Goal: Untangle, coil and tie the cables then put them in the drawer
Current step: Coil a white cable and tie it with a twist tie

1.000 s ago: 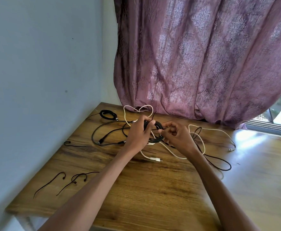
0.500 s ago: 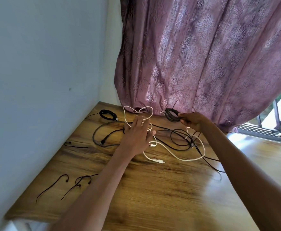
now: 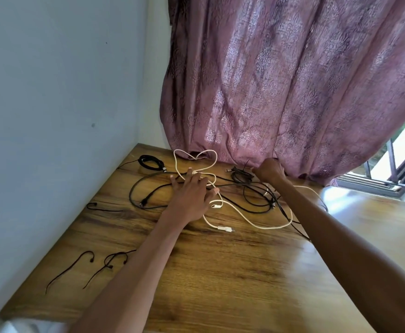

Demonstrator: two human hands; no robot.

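A tangle of loose black cable [image 3: 256,200] and white cable [image 3: 249,219] lies on the wooden table [image 3: 220,280]. My left hand [image 3: 189,195] rests flat on the tangle with its fingers spread, holding nothing. A small coiled black cable [image 3: 241,175] lies on the table at the foot of the curtain. My right hand [image 3: 270,170] is curled beside it, fingertips on its right edge. A second black coil [image 3: 151,162] sits at the back left corner. The white cable's plug [image 3: 223,228] points towards me.
Several thin black ties lie loose: two [image 3: 69,267] [image 3: 111,261] at the front left, one [image 3: 95,206] near the wall. A pink curtain [image 3: 268,92] hangs over the table's far edge. The grey wall [image 3: 52,116] bounds the left; a window [image 3: 400,164] is at the right.
My right hand carried the coiled black cable away from my left hand to the back of the table by the curtain and lowered it there. My left hand flattened onto the tangle.
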